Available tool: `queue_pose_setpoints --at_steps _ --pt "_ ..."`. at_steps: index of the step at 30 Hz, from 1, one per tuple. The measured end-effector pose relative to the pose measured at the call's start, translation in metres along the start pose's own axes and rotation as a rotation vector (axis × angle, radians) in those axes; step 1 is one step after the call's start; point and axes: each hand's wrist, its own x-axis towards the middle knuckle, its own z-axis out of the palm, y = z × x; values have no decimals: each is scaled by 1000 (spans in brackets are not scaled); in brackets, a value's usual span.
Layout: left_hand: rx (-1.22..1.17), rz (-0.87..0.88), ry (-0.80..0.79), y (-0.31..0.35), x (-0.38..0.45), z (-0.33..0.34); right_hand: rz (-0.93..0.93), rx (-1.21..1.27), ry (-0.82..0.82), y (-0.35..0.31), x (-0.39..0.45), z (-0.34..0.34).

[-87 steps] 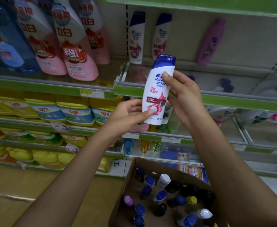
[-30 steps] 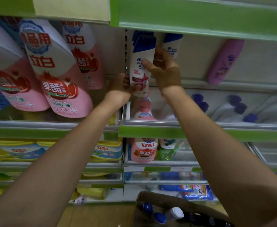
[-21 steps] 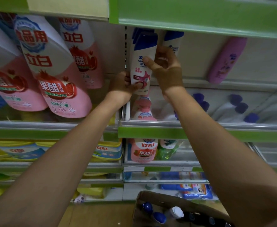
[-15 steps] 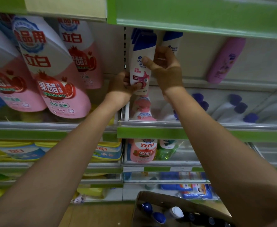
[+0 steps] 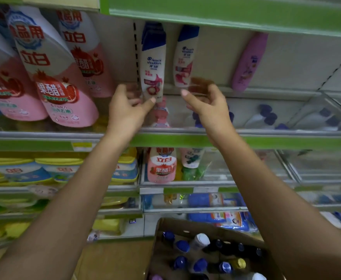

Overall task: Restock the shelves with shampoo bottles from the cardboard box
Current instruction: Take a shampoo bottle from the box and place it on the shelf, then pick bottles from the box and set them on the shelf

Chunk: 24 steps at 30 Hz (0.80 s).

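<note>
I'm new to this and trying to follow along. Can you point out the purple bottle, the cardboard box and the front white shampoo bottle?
purple bottle (image 5: 249, 63), head view, middle of its body.
cardboard box (image 5: 196, 225), head view, back flap.
front white shampoo bottle (image 5: 153, 65), head view, its label.

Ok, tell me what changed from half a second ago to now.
The right hand has come off the second bottle and drawn back, open. The left hand has slid down; its thumb just touches the base of the front bottle, now standing on the shelf. The cardboard box is unchanged.

Green-edged shelf (image 5: 185, 141) under upright shampoo bottles (image 5: 153, 63), apparently three.
</note>
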Motion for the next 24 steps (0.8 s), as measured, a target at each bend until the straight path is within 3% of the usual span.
queue_pose_setpoints --at_steps 3,8,17,24 --pt "-104 58 -13 14 -62 0 -4 57 -25 1 -45 -24" --pt "-93 -22 -110 -12 -154 9 84 86 -74 25 -130 -67" --pt "20 -313 -216 -113 -300 12 434 41 -94 131 -268 -97" --pt "68 -543 -276 -185 -364 7 655 -35 -103 208 -333 -87"
